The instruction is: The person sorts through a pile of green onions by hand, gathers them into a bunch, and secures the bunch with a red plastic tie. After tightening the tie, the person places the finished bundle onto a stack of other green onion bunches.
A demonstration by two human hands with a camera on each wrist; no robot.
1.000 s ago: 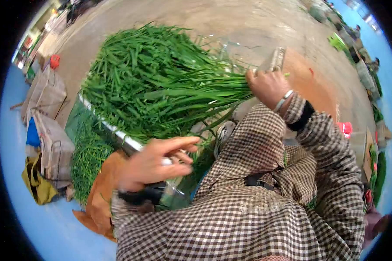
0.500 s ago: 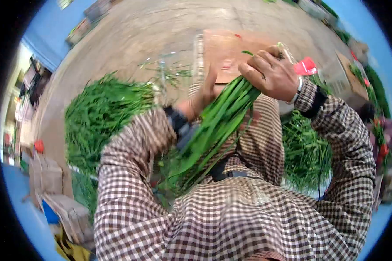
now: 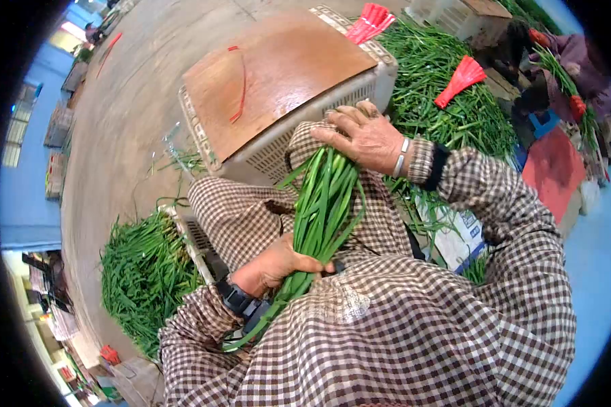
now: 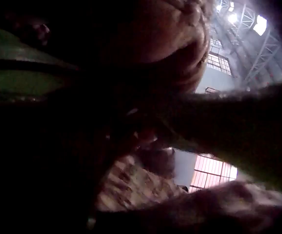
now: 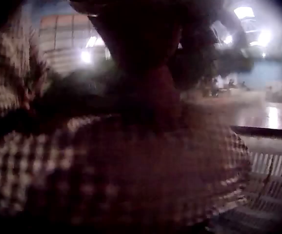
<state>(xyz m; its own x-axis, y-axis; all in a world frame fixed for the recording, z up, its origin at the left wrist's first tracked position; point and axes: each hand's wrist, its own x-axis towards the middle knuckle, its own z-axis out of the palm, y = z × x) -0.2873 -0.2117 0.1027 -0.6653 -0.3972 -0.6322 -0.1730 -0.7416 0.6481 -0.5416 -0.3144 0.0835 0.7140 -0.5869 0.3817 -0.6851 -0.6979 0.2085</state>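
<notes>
A bunch of long green leaves (image 3: 322, 210) lies across the lap in the head view, its upper end under the right hand (image 3: 373, 140), whose fingers curl round it. Lower down, the left hand (image 3: 275, 266) grips the same bunch near the leaf ends, thumb across the leaves. Loose tips trail past the left wrist toward the sleeve. Both wrist views are dark; in the left one a blurred green leaf (image 4: 24, 83) shows close to the lens, and the right one shows mostly checked cloth (image 5: 131, 170).
Ahead stands a pale crate (image 3: 278, 152) topped by a brown board (image 3: 271, 74) with a red strip. Red ties (image 3: 460, 81) lie on a leaf heap (image 3: 428, 68) at the right. Another heap (image 3: 146, 278) is at the left. A person in purple (image 3: 580, 68) is at the far right.
The bunch has come from the left heap to over the lap. The left hand, earlier free of it, now grips its lower part. The view has turned toward the crate.
</notes>
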